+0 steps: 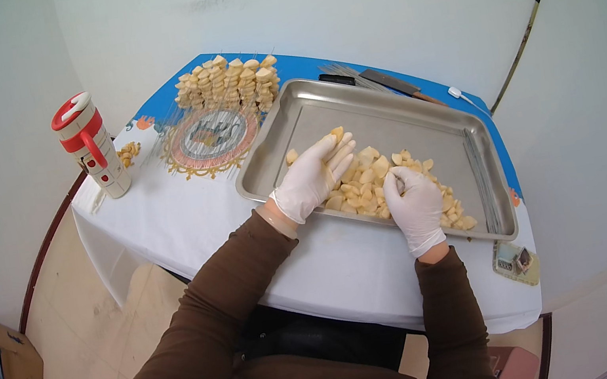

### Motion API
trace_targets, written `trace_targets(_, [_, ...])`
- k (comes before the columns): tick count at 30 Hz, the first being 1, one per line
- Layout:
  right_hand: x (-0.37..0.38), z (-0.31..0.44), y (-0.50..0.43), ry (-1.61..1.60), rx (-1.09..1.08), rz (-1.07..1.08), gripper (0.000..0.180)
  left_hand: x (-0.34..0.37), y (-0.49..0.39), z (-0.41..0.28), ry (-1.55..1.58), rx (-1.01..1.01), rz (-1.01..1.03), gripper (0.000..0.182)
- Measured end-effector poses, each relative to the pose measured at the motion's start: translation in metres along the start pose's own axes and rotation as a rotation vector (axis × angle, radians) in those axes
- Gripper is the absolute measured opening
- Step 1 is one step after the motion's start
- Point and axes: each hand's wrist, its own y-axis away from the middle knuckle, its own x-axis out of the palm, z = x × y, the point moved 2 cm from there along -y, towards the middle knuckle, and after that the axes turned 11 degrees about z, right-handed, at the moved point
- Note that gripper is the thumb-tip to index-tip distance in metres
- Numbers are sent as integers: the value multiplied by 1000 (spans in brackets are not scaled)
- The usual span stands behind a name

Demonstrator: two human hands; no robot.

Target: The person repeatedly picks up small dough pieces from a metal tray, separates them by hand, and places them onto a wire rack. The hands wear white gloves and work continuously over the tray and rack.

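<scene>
A steel tray [375,111] holds a heap of pale, peeled vegetable slices [365,179] along its near side. My left hand [314,174], in a white glove, is over the tray's left part, palm turned up, with a yellowish slice [337,134] at its thumb tip. Over the heap, my gloved right hand [415,201] has thumb and fingers pinched together near a slice; whether something thin is between them cannot be told. Thin metal skewers [481,181] lie inside the tray's right end. Behind the tray's left corner stand stacks of threaded slices [228,81] with skewer ends sticking out.
A red and white tumbler [91,146] stands at the table's left edge beside small yellowish scraps [129,153]. Behind the tray lie a cleaver [390,80], more skewers [357,77], a black object [337,79] and a white cable plug [455,92]. A small card-like item [516,263] is at the near right corner.
</scene>
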Motion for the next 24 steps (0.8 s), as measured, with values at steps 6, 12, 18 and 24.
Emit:
trace_targets(6, [-1,1,0,21,8,20,13,0,0,1,7,-10,22,34])
trace_targets(12, [-2,1,0,39,8,18,14,-1,-1,3,-33,12,35,32])
trace_targets(18, [-2,0,0,49,2,6,13,4,1,3,-98,34,31,31])
trace_targets(24, [-1,-1,-1,52,-42,-66,13,3,-1,7,-182,58,16,30])
